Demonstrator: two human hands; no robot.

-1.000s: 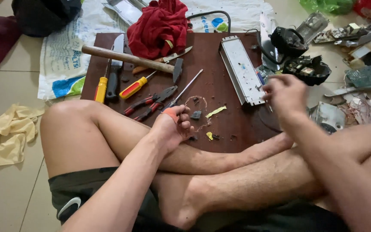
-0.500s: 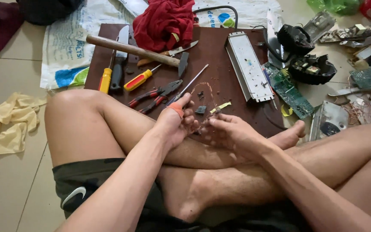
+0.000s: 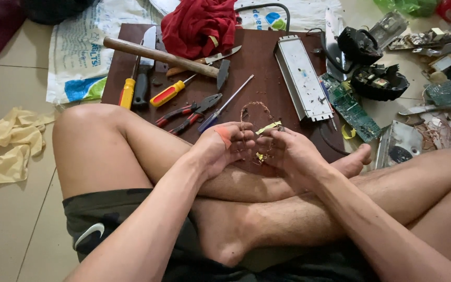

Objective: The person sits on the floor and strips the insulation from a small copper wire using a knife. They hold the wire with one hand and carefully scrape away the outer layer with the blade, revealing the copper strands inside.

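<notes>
Both hands are close together at the near edge of the brown board (image 3: 267, 62). The left hand (image 3: 224, 148) and right hand (image 3: 288, 151) pinch a thin copper wire loop (image 3: 254, 112). It looks light and bendy, so the ends seem the best place to hold it.

Thin copper-coloured wire (image 3: 251, 112), kinked and dull, w/ a scrap of yellow tape (image 3: 268, 127). Dark brown wood board (image 3: 251, 68), smooth w/ a low sheen. Hammer (image 3: 165, 57): bare wood handle, dark metal head. Screwdriver (image 3: 170, 93): glossy red & yellow plastic grip. Box (image 3: 303, 77) of pale matt metal. Red cloth (image 3: 199, 23), soft, crumpled. Green circuit board (image 3: 348, 107). Glossy beige floor tiles (image 3: 11, 219).
</notes>
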